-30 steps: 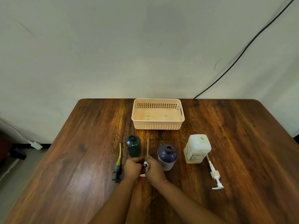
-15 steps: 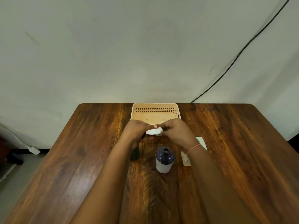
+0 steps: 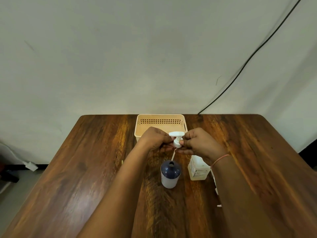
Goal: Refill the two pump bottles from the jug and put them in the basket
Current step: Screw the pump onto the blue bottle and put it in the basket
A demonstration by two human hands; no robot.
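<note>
A white pump head (image 3: 176, 140) is held up in the air in front of the basket, its thin dip tube (image 3: 173, 155) hanging down towards the open neck of a navy-topped, white-bodied bottle (image 3: 170, 174) standing upright on the table. The left hand (image 3: 154, 140) and the right hand (image 3: 200, 145) both pinch the pump with curled fingers, one from each side. Just right of the bottle stands a pale, labelled jug (image 3: 197, 172), partly hidden by the right wrist. The peach slotted basket (image 3: 161, 117) sits at the far edge. The table (image 3: 85, 169) is dark, glossy, streaked wood. Behind it is a plain pale wall, with a black cable (image 3: 248, 59) slanting down on the right.
</note>
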